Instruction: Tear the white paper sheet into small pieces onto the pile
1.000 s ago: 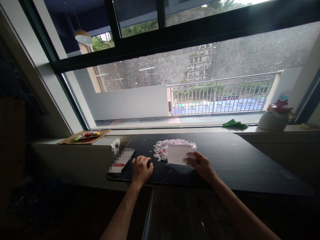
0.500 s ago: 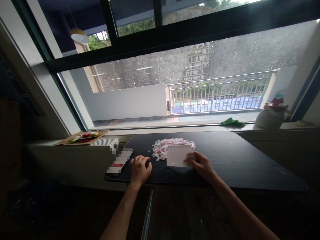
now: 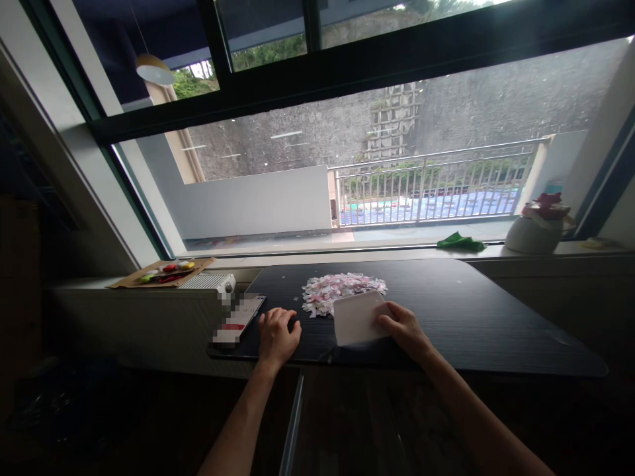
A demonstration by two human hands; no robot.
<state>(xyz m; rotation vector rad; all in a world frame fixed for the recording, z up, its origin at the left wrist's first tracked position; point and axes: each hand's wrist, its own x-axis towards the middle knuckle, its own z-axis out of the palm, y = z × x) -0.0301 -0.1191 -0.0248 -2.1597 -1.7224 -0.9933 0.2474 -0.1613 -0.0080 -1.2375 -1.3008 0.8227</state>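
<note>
My right hand grips the right edge of a flat white plastic scraper, a thin rectangular piece with rounded corners. It is tilted, its left end lower, in front of a pile of pink and white paper scraps. The scraper hides part of that heap's near side. My left hand rests on the dark table near the front edge, holding nothing, its fingers loosely bent and apart. Just left of it lies a flat tablet-like device, partly blurred out.
A brown board with colourful pieces and a white slotted box are at the left, on and beside the sill. A green cloth and a grey-white pot-like object sit on the windowsill at right. A large window stands behind the table.
My right hand has turned the scraper, so its left end now points lower and nearer to me, away from the scraps. My left hand has stayed in place.
</note>
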